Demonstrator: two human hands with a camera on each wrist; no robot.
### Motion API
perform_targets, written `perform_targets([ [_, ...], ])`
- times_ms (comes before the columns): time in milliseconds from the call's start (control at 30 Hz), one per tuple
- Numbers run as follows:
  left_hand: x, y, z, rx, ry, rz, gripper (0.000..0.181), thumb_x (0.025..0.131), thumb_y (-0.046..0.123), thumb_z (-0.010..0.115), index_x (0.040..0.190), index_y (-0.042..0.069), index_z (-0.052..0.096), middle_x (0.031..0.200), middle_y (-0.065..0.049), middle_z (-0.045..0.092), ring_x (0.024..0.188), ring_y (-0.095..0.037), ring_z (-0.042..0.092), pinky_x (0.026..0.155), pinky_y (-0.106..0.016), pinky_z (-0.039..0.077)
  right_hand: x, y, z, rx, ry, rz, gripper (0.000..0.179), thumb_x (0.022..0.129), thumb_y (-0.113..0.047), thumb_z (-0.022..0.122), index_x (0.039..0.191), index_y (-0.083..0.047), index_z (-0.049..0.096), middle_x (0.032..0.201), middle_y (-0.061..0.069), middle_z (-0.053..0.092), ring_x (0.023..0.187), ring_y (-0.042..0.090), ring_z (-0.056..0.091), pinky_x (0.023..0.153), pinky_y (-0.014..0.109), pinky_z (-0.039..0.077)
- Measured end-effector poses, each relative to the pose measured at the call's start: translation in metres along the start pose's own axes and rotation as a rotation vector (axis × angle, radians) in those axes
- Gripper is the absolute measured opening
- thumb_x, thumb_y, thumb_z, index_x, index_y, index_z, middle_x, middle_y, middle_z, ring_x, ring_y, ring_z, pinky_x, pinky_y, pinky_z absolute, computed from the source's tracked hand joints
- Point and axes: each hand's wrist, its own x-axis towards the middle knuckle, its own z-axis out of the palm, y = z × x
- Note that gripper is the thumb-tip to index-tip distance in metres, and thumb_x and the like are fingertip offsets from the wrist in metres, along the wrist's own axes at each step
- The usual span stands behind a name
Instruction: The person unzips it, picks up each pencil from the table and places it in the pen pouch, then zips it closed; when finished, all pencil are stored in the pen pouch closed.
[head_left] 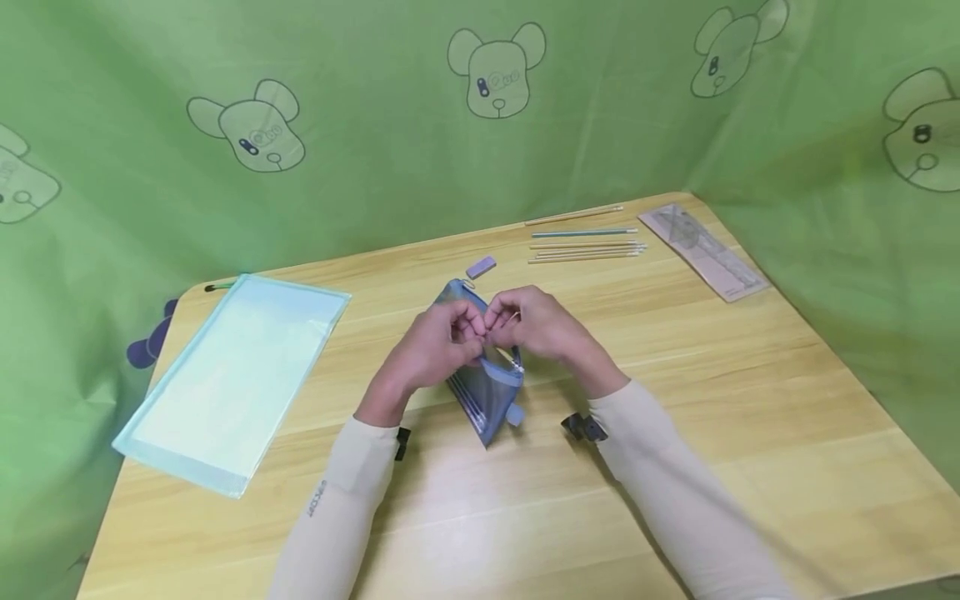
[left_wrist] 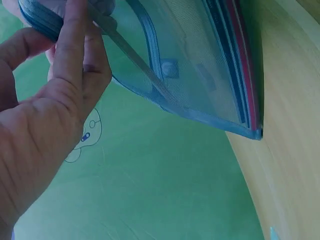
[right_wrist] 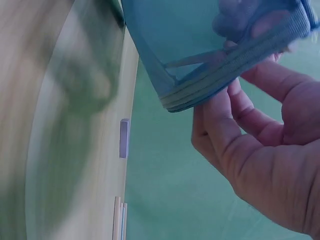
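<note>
A blue mesh zip pouch (head_left: pixel 495 402) stands tilted above the middle of the table, its mouth partly open. My left hand (head_left: pixel 442 337) pinches the zipper edge on the left side. Opposite it, nearly touching, my right hand (head_left: pixel 536 323) pinches the same rim between thumb and fingers. Through the mesh, slim pencils (left_wrist: pixel 235 65), dark blue and red, lie along one side of the pouch. In the right wrist view the zipper band (right_wrist: pixel 225 75) runs across the right fingers. Where the fingertips meet, the zipper is partly hidden.
A purple eraser (head_left: pixel 481 267) lies just behind the pouch. Several pencils (head_left: pixel 585 248) lie in a row at the back, beside a packaged ruler set (head_left: pixel 703 252) at the right. A light-blue document pouch (head_left: pixel 232 383) lies at the left, a green-handled brush (head_left: pixel 219 287) at its far corner.
</note>
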Motion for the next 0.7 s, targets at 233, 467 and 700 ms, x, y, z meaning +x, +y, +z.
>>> perform_targets([
  [233, 0.001, -0.001, -0.004, -0.087, 0.059, 0.001, 0.013, 0.095, -0.009, 0.063, 0.104, 0.000, 0.062, 0.093, -0.007, 0.059, 0.085, -0.018, 0.063, 0.084, -0.043, 0.068, 0.002, -0.003, 0.008, -0.102, 0.029, 0.004, 0.019, 0.092, 0.006, 0.067, 0.105, -0.004, 0.075, 0.097, 0.012, 0.074, 0.087, 0.020, 0.068, 0.079, 0.029, 0.060],
  [467, -0.004, -0.007, -0.025, 0.069, 0.082, -0.026, 0.011, 0.093, -0.005, 0.064, 0.100, 0.004, 0.063, 0.090, -0.008, 0.061, 0.081, -0.019, 0.061, 0.072, -0.030, 0.059, 0.001, 0.006, -0.016, -0.009, 0.122, -0.048, 0.012, 0.101, -0.001, 0.067, 0.112, 0.000, 0.072, 0.104, 0.015, 0.071, 0.092, 0.024, 0.068, 0.083, 0.033, 0.064],
  [700, -0.014, -0.008, -0.048, 0.091, 0.046, -0.032, 0.011, 0.094, -0.005, 0.062, 0.099, 0.005, 0.062, 0.089, -0.006, 0.057, 0.080, -0.019, 0.060, 0.075, -0.035, 0.062, 0.001, 0.034, -0.067, 0.029, 0.199, 0.021, 0.025, 0.103, -0.008, 0.068, 0.126, 0.001, 0.066, 0.118, 0.016, 0.070, 0.102, 0.017, 0.066, 0.088, 0.019, 0.058],
])
